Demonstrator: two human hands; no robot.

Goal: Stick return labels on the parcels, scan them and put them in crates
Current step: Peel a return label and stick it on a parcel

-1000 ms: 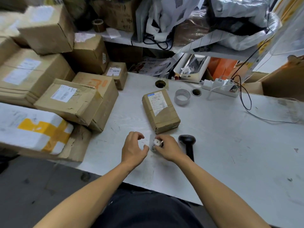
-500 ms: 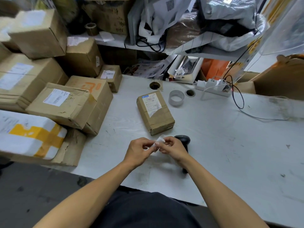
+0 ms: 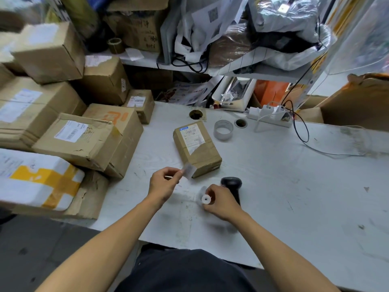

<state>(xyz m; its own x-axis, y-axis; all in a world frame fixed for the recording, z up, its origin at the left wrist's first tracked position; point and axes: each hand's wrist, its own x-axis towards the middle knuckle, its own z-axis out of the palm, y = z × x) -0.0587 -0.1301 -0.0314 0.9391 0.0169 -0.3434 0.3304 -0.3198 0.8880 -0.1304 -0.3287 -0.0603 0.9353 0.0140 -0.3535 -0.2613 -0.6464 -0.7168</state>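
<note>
— White label [image 3: 188, 170] pinched in the left hand [image 3: 163, 185]?
— Yes, just beside the brown parcel [image 3: 196, 147] at frame centre. The right hand [image 3: 221, 202] grips a small label roll [image 3: 206, 200] on the desk [image 3: 294, 186], black scanner [image 3: 231, 184] just behind.

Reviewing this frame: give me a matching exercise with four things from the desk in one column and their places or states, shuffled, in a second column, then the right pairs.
Things:
1. small label
2. label roll
3. barcode scanner
4. tape ring

Places or states:
A. lying on the table just beyond the right hand
B. pinched in the left hand, near the corner of the small parcel
C. standing on the table beside a round cable hole
D. gripped in the right hand

Pairs: 1-B, 2-D, 3-A, 4-C
</note>
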